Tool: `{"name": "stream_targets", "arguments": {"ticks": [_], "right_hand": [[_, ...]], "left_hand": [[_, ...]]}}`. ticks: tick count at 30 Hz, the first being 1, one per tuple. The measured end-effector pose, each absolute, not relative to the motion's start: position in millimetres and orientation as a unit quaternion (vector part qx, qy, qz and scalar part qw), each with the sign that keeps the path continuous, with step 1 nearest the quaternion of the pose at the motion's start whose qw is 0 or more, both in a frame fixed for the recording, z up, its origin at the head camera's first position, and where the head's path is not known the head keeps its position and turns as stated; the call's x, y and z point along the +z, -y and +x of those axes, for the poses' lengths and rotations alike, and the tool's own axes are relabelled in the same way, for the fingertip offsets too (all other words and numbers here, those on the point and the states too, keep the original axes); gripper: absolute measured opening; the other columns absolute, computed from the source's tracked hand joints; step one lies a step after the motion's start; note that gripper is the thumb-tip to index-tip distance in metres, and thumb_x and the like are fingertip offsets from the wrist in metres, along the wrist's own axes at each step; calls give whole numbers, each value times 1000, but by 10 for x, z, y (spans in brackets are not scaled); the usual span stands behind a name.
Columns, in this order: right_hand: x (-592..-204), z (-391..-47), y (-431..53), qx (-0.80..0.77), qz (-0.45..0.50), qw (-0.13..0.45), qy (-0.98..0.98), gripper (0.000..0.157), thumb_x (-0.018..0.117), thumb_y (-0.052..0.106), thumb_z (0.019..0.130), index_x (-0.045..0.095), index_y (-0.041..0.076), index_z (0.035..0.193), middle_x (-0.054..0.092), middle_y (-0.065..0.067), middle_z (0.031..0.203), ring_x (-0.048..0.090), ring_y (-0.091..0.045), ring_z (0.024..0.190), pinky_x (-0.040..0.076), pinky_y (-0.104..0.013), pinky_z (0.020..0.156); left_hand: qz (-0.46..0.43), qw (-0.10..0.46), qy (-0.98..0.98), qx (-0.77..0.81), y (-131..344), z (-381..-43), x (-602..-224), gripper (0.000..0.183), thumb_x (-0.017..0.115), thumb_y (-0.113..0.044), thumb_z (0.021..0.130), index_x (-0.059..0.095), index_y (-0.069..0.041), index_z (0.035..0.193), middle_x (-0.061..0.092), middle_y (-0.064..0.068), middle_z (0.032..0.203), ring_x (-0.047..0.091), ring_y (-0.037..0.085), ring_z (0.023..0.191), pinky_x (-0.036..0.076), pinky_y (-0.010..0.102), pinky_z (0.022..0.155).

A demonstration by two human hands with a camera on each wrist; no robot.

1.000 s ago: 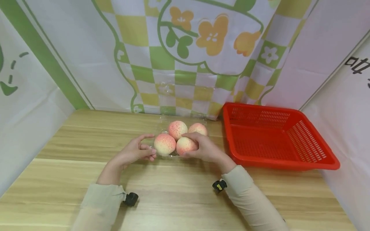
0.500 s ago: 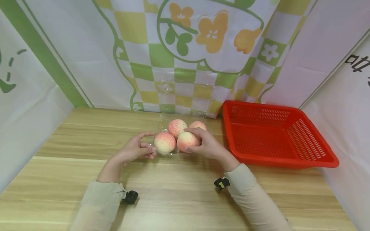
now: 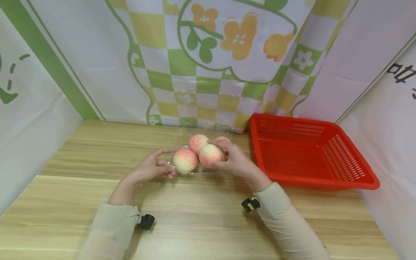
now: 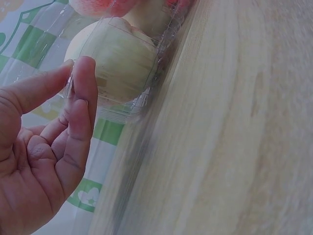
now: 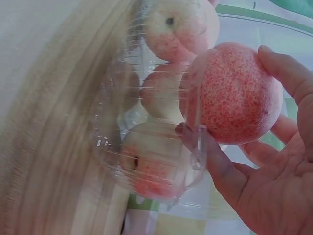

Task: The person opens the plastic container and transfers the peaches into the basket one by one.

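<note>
My right hand (image 3: pixel 238 160) grips a pink-and-cream peach (image 3: pixel 211 156) between thumb and fingers. In the right wrist view that speckled peach (image 5: pixel 237 93) is up at the rim of a clear plastic box (image 5: pixel 105 139). Three other peaches sit in the box: one at the left (image 3: pixel 185 161), one behind (image 3: pixel 198 144), and one at the right (image 3: pixel 223 138), partly hidden by my right hand. My left hand (image 3: pixel 151 167) is at the box's left side. Seen from the left wrist, its thumb and index finger pinch the box's rim (image 4: pixel 69 81).
A red slotted plastic basket (image 3: pixel 260 155) stands on the wooden table (image 3: pixel 195 216) to the right of the box. The box's clear lid rises at the back, against a checkered, flowered curtain (image 3: pixel 208 83). Fabric walls flank the table on both sides.
My right hand has raised its peach a little and shifted it slightly right and away from me, covering more of the right rear peach. The left hand has stayed in place.
</note>
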State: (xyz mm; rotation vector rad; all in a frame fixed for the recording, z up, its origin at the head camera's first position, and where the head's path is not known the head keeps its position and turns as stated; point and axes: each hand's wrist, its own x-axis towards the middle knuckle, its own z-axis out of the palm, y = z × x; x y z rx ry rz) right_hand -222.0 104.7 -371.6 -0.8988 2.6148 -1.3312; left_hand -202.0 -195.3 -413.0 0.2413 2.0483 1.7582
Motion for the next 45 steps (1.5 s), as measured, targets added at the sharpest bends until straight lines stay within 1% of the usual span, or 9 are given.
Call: {"name": "stream_targets", "arguments": {"ticks": [3, 6, 11, 17, 23, 33, 39, 42, 45], "right_hand": [[-3678, -2221, -1047, -437, -289, 41, -851, 62, 84, 9, 79, 59, 5, 136, 56, -13, 132, 57, -28, 110, 56, -38, 90], [-3641, -2216, -1048, -447, -280, 51, -848, 63, 83, 8, 80, 57, 5, 137, 56, -13, 135, 60, -28, 108, 58, -36, 87], [-3599, -2205, -1049, -455, -272, 53, -846, 63, 82, 7, 81, 56, 5, 138, 56, -16, 140, 62, -30, 108, 59, -42, 88], [-3554, -2187, -1052, -450, -272, 52, -849, 63, 81, 7, 82, 55, 5, 139, 56, -17, 139, 62, -31, 106, 59, -45, 88], [-3516, -2185, -1068, -446, -278, 45, -850, 62, 80, 7, 82, 56, 7, 139, 56, -14, 139, 60, -29, 106, 60, -42, 86], [-3410, -2157, -1083, -452, -277, 36, -847, 64, 82, 8, 81, 56, 8, 139, 56, -12, 138, 59, -27, 102, 60, -40, 84], [-3333, -2144, -1115, -462, -273, 30, -843, 65, 83, 9, 80, 57, 12, 139, 54, -10, 142, 59, -27, 103, 60, -41, 85], [-3293, -2135, -1145, -464, -267, 29, -844, 65, 84, 13, 80, 57, 15, 139, 54, -6, 144, 60, -26, 104, 59, -39, 87], [-3249, -2127, -1183, -464, -257, 29, -847, 65, 84, 16, 80, 57, 19, 140, 55, -3, 141, 59, -25, 103, 59, -37, 87]], "left_hand": [[89, 213, -738, 635, 1957, -2022, -4135, 79, 64, -2, 93, 15, 1, 156, 73, 13, 89, 71, 15, 77, 61, 31, 82], [89, 213, -736, 636, 1958, -2024, -4134, 79, 65, -3, 93, 15, 1, 156, 73, 14, 90, 71, 15, 77, 61, 31, 82], [89, 215, -735, 637, 1959, -2021, -4134, 79, 64, -2, 94, 15, 2, 156, 73, 15, 90, 71, 14, 77, 61, 31, 81], [86, 217, -732, 640, 1951, -2011, -4130, 79, 64, -2, 94, 15, 2, 156, 73, 16, 91, 71, 14, 77, 61, 30, 81], [85, 218, -730, 642, 1948, -2011, -4131, 79, 64, -2, 94, 15, 2, 156, 73, 16, 91, 71, 13, 76, 61, 30, 81], [85, 218, -730, 642, 1943, -2014, -4134, 79, 64, -2, 94, 15, 2, 156, 73, 16, 91, 71, 14, 77, 61, 29, 80], [83, 218, -730, 642, 1941, -2019, -4141, 78, 63, -1, 94, 15, 2, 155, 74, 10, 87, 71, 12, 75, 61, 29, 80], [82, 219, -730, 642, 1940, -2022, -4142, 78, 63, -1, 94, 15, 2, 156, 74, 9, 86, 71, 12, 75, 61, 28, 79], [83, 219, -729, 643, 1943, -2024, -4146, 78, 63, -1, 94, 15, 1, 156, 74, 8, 86, 71, 12, 75, 61, 28, 79]]}}
